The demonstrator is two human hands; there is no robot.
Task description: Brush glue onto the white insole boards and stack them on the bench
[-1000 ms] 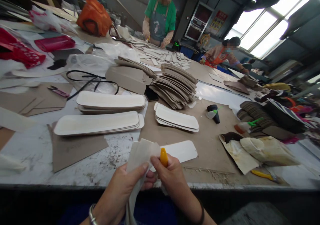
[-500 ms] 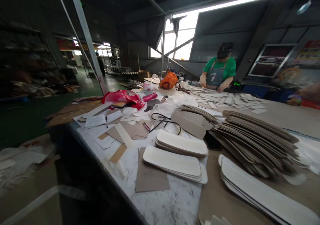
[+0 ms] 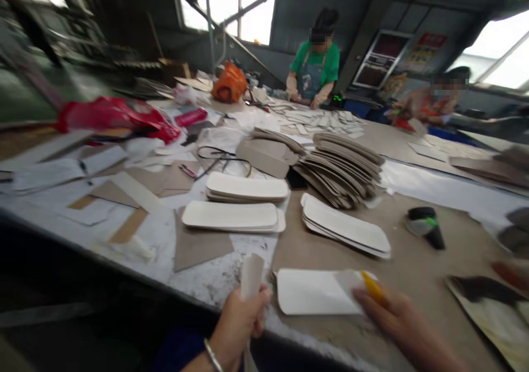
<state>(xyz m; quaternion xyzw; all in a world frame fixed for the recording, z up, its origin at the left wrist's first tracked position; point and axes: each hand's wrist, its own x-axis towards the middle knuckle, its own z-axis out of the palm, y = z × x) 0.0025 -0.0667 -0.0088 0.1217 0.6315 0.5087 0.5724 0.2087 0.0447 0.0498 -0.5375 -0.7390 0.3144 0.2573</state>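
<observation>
My left hand (image 3: 237,319) is closed around a thin pale strip (image 3: 250,275) that stands upright near the table's front edge. My right hand (image 3: 388,314), blurred by motion, grips a small yellow tool (image 3: 372,287). It rests at the right end of a flat white rounded piece (image 3: 316,292) lying on brown paper. Stacks of similar white pieces (image 3: 345,228) (image 3: 231,216) (image 3: 247,187) lie just beyond.
A fanned pile of grey-brown pieces (image 3: 339,165) sits mid-table, a black-and-green bottle (image 3: 424,226) to the right. Red bags (image 3: 115,116) and papers clutter the left, an orange bag (image 3: 229,82) the far end. A person in green (image 3: 316,66) and another person (image 3: 433,99) work across the table.
The view swung left and back. My hands, together at first, have parted: the left still holds the strip, the right with the yellow tool now lies on the flat white piece.
</observation>
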